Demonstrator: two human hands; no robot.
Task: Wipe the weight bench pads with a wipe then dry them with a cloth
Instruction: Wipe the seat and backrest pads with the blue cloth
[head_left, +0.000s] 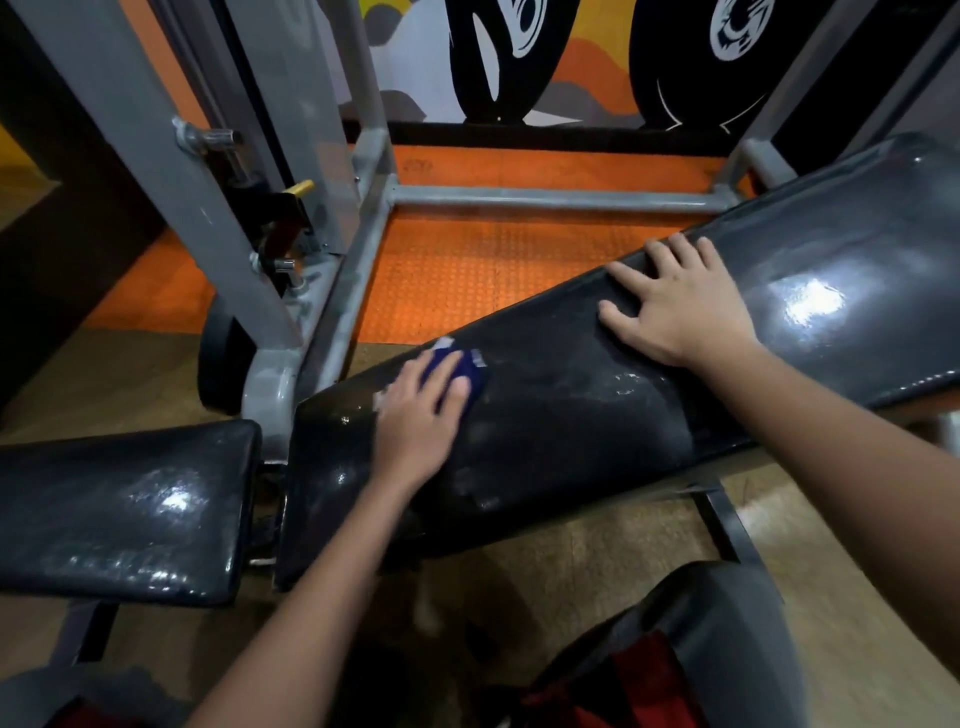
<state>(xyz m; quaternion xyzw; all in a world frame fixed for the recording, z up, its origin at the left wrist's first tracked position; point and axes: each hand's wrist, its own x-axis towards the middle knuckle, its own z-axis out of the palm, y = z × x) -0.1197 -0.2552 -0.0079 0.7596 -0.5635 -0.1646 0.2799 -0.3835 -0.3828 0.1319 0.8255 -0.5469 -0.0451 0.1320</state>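
On the back pad (597, 415), left hand (415, 421) presses a blue wipe (457, 369), mostly hidden under its fingers.
Right hand (680, 306) lies flat, fingers spread, farther up that pad.

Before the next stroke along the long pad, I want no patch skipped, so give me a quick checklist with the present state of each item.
1. Blue wipe under the left hand: ok, the fingers press it onto the long back pad.
2. Right hand bracing the pad: ok, flat with fingers spread, further up the pad.
3. Path ahead of the wipe: not ok, the right hand lies on it.
4. Seat pad wiped: cannot tell, it only shines.
5. Drying cloth within reach: cannot tell, none identifiable.
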